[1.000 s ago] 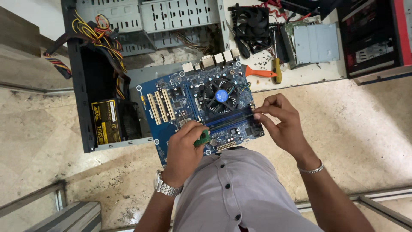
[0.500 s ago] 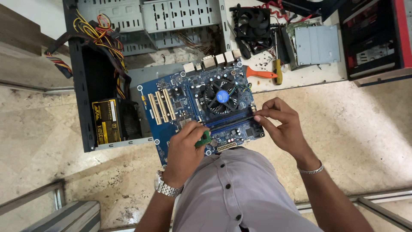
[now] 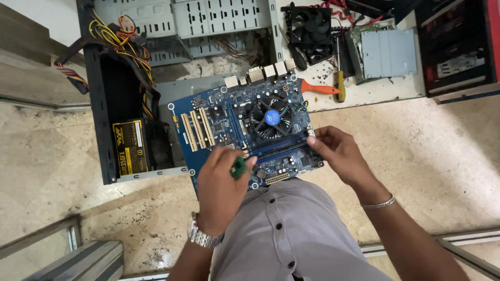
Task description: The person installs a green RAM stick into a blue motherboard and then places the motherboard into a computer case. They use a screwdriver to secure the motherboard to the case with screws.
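Case: our open black metal computer case (image 3: 112, 130) at nine o'clock holds yellow-labelled power supply (image 3: 128, 147).
Left hand (image 3: 221, 190): fingers pinch small green memory stick (image 3: 238, 167).
Right hand (image 3: 338, 153): fingertips press blue square motherboard (image 3: 229, 125) edge.
Floor: beige stone (image 3: 442, 156).

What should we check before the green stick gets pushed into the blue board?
1. Green memory stick held in left hand: ok.
2. Right hand steadies the board at its right edge: ok.
3. Stick lined up over the blue slots: not ok, only its end shows, at the slots' left end.
4. Slot clips open: cannot tell.
5. Stick's notch facing the right way: cannot tell, the hand hides it.
6. Fan clear of both hands: ok.
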